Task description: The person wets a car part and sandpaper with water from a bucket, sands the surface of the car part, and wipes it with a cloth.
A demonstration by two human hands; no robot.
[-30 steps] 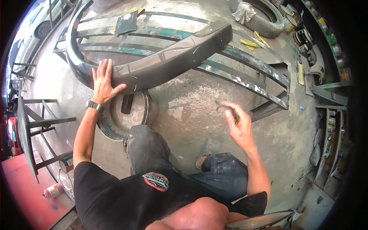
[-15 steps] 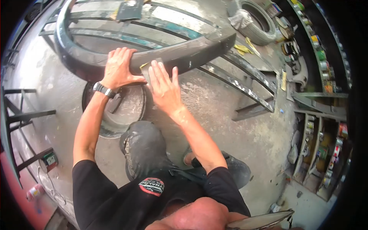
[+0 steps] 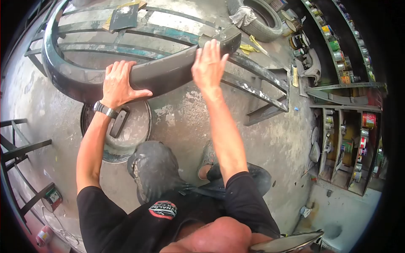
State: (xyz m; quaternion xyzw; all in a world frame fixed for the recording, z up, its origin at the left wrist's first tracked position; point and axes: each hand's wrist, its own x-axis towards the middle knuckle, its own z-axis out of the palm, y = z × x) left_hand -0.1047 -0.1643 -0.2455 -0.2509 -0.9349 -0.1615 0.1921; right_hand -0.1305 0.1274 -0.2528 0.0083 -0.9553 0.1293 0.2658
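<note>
A long, dark, curved car bumper [image 3: 164,72] lies across a metal rack. My left hand [image 3: 117,83] holds its middle part, fingers over the face with their tips at the upper edge and the thumb stretched along the lower edge. Farther right, my right hand [image 3: 209,65] presses flat on the bumper near its tapered end, fingers close together and thumb out to the right. The sandpaper that showed under this hand a moment ago is now covered by it. Pale dust smears mark the bumper's grey surface.
Under the bumper stands the slatted metal rack [image 3: 257,95]. A round dark tub [image 3: 145,145] sits on the floor below my left hand. A tyre [image 3: 270,29] with a rag [image 3: 244,17] lies at the back right. Shelves of cans [image 3: 337,143] line the right side.
My right hand has slid right along the bumper, from beside my left hand to near the tapered end. The left hand keeps its hold. The whole view has shifted slightly.
</note>
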